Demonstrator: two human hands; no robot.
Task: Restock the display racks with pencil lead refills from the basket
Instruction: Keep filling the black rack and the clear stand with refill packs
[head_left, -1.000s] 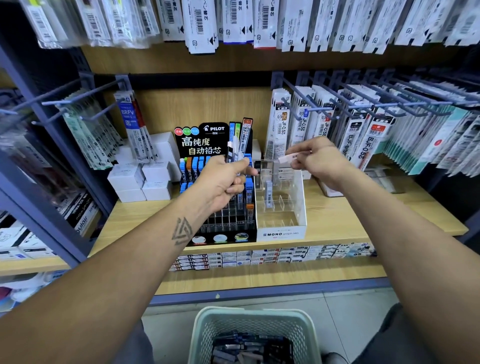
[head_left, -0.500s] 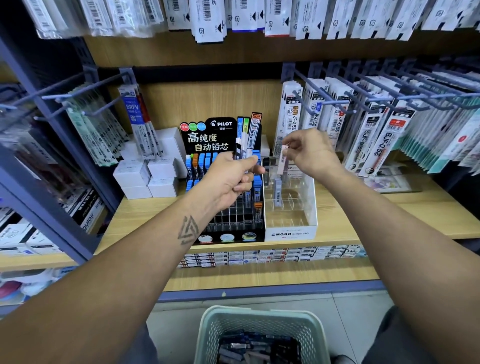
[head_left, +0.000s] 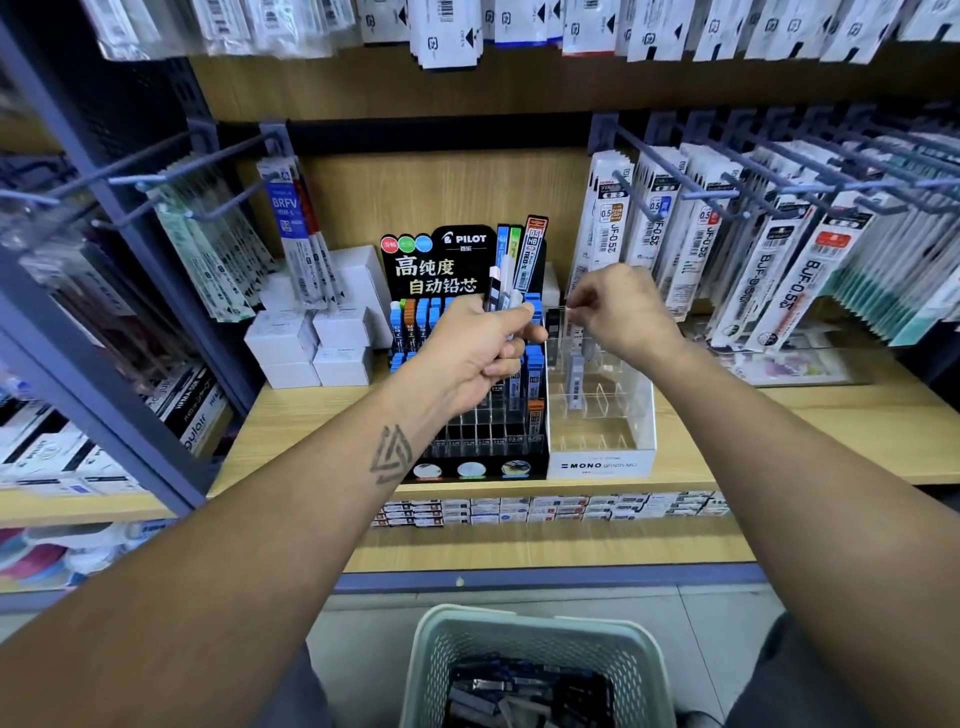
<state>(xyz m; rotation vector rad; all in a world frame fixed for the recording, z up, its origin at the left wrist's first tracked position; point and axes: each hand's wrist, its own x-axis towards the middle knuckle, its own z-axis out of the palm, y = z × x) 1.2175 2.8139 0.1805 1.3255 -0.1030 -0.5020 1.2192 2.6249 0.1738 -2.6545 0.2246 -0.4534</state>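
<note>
While the left hand (head_left: 480, 353) grips a small bunch of lead refill cases (head_left: 500, 288) upright in curled fingers, their tops poking out above the knuckles in front of the black Pilot rack (head_left: 470, 415), the right hand (head_left: 618, 309) hangs over the back of the clear Mono rack (head_left: 602, 415), fingers bent inward. Whether it pinches anything I cannot tell; the fingertips are turned away. One grey refill (head_left: 574, 376) stands in a rear slot of the clear rack, just below that hand. The two racks sit touching, side by side on the wooden shelf (head_left: 779, 441). White boxes (head_left: 317, 343) are stacked to the left of the Pilot rack, and hanging refill packs (head_left: 727, 244) fill the hooks to the right. Down on the floor, the pale green basket (head_left: 431, 670) holds more dark refill cases.
</note>
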